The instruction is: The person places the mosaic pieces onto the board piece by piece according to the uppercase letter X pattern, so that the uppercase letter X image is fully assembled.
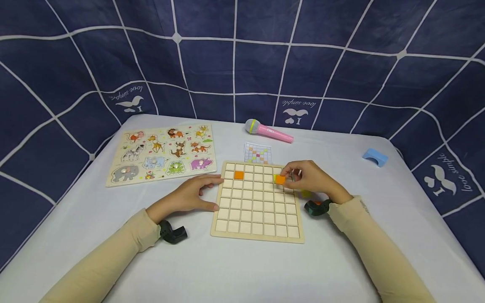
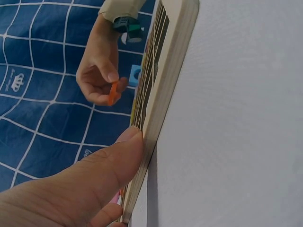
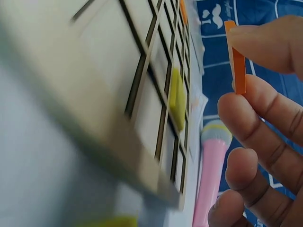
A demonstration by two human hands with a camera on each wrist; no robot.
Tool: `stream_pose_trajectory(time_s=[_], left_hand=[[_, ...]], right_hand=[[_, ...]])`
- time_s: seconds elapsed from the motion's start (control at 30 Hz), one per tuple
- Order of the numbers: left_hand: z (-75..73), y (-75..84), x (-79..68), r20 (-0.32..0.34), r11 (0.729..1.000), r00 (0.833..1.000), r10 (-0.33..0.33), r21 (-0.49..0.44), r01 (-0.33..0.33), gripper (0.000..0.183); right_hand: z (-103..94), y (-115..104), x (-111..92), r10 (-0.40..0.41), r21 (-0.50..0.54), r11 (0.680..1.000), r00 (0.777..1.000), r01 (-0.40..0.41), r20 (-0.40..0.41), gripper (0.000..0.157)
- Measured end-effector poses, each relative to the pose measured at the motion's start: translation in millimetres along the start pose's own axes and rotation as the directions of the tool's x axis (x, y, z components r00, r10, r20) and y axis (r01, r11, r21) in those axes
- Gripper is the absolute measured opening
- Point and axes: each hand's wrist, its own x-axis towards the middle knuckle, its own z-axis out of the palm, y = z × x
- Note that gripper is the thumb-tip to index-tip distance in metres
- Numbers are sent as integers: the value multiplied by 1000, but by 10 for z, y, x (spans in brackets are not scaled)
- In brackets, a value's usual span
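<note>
A dark blue cloth (image 1: pixel 206 65) with white lines is hanging behind the white tabletop (image 1: pixel 182 269), on which an animal puzzle (image 1: pixel 167 154) is lying to the left of a wooden grid board (image 1: pixel 257 205). The left hand (image 1: pixel 189 193) is resting against the board's left edge, thumb and fingers spread apart, while the right hand (image 1: pixel 314 177) is pinching an orange tile (image 1: pixel 280 180) (between thumb and fingertips) above the board's right side. Below, an orange square (image 1: pixel 238 175) is filling one compartment near the far left corner, and a yellow piece (image 3: pixel 177 99) is sitting on the grid.
</note>
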Motion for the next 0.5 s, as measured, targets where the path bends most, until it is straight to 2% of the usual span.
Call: stream_pose_trajectory(time_s=[0.5], left_hand=[[1,18,-6,0,1000,1000,-6,-7,6,83]], right_hand=[[176,-192,212,-3,22,1000,1000,3,28,19]])
